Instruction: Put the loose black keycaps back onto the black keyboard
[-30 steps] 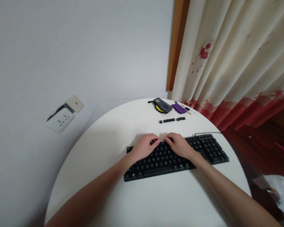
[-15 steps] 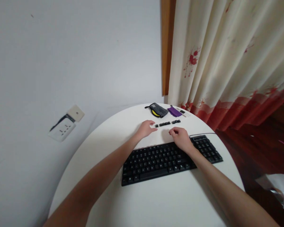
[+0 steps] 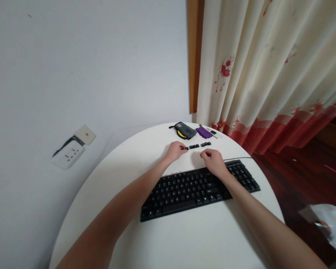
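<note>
My left hand (image 3: 175, 151) reaches past the keyboard, its thumb and fingertips closed around the left end of a row of small black keycaps (image 3: 186, 148). The fingers partly hide that end. Further along the row lie a middle group of keycaps (image 3: 194, 146) and a right-hand group (image 3: 206, 144). My right hand (image 3: 213, 161) rests over the upper edge of the black keyboard (image 3: 182, 190), fingers curled together. Whether anything is inside them cannot be made out. Its wrist covers part of the keys.
Behind the keycaps lie a dark grey pouch (image 3: 186, 130) with a yellow edge, a purple cloth (image 3: 204, 132) and small thin tools (image 3: 214, 133). A cable (image 3: 238, 158) runs off the right edge of the round white table (image 3: 184, 243). Wall and curtain stand close behind.
My left thumb and fingers have closed in on the left end of the keycap row, where two keycaps now sit together. My right hand stays about the same. The view has shifted slightly.
</note>
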Tool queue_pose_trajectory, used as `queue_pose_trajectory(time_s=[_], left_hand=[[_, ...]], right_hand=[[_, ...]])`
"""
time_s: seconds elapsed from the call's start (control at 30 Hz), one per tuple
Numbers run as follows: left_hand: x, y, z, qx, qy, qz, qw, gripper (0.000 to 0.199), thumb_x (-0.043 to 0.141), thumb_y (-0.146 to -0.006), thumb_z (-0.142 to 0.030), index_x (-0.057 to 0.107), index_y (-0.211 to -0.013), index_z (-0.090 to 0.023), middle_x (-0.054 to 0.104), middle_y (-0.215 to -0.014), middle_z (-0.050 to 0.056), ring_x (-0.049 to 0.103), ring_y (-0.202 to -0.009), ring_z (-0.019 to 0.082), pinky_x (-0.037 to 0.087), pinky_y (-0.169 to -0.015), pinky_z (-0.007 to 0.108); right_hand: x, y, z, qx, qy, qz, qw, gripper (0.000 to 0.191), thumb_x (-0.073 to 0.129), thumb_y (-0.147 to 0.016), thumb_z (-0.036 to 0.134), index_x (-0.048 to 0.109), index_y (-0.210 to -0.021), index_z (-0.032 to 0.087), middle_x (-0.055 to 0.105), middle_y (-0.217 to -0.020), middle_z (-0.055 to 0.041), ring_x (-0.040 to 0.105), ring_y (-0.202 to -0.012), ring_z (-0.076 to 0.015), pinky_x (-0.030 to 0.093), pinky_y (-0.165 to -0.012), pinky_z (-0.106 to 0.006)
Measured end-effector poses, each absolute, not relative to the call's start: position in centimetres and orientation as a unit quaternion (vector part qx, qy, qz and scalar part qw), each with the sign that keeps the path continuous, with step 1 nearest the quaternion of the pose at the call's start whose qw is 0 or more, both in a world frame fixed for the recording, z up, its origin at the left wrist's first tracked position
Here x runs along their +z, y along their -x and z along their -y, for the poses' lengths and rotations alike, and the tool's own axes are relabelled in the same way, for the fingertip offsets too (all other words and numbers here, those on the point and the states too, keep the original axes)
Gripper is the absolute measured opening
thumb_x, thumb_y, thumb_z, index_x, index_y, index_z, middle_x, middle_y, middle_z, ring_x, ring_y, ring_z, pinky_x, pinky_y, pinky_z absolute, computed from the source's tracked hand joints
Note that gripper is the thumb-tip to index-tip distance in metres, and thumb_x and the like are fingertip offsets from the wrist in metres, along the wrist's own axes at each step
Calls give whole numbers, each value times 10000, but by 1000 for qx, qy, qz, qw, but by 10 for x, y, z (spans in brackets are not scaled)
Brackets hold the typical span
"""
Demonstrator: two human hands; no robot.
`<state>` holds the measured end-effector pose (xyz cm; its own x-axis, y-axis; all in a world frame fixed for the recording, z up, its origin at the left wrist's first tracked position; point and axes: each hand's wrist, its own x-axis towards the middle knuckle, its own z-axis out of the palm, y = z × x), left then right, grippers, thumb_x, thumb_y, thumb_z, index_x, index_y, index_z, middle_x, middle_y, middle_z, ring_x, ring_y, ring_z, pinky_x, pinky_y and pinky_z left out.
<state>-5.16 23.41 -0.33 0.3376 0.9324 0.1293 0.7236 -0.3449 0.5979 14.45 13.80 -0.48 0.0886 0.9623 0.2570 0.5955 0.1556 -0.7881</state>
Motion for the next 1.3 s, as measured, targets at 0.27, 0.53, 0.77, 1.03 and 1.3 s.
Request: queue_pose_trajectory(time_s=[0.27,0.53,0.77,1.03,1.3], left_hand=[[19,65,-181,238,-805,-474,265,181,792,-742,-243,781,-913,-187,716,-856,39,629,-739,153,476,-692,244],[21,63,-146,244,-806,-457,287,117,751,-782,-237,771,-889,-193,664,-807,18,603,-699,136,459,-650,232],[10,71,-140,279,-780,-439,349,169,702,-814,-208,772,-968,-211,699,-932,36,652,-795,156,522,-753,263],[5,71,-129,261,-723,-468,436,296,755,-756,-204,733,-1050,-185,745,-882,34,670,-778,160,534,-763,274],[5,71,-123,256,-767,-449,381,100,756,-778,-265,772,-865,-218,746,-847,6,664,-772,162,502,-738,261]], right_hand=[[-11,-133,-134,276,509,679,451,169,650,-836,296,676,-964,189,692,-969,-58,616,-759,-168,492,-701,-301],[-3,-125,-124,285,449,737,417,31,671,-842,210,684,-860,188,659,-822,-24,601,-750,-159,473,-690,-287],[6,-128,-120,316,423,750,399,91,619,-864,205,701,-899,184,686,-846,-31,602,-757,-155,474,-710,-278],[11,-148,-125,339,465,747,332,174,612,-859,270,762,-879,185,752,-876,-45,648,-815,-195,468,-773,-313],[5,-150,-125,402,441,748,290,168,634,-846,302,753,-832,184,744,-812,-22,646,-754,-181,497,-760,-306]])
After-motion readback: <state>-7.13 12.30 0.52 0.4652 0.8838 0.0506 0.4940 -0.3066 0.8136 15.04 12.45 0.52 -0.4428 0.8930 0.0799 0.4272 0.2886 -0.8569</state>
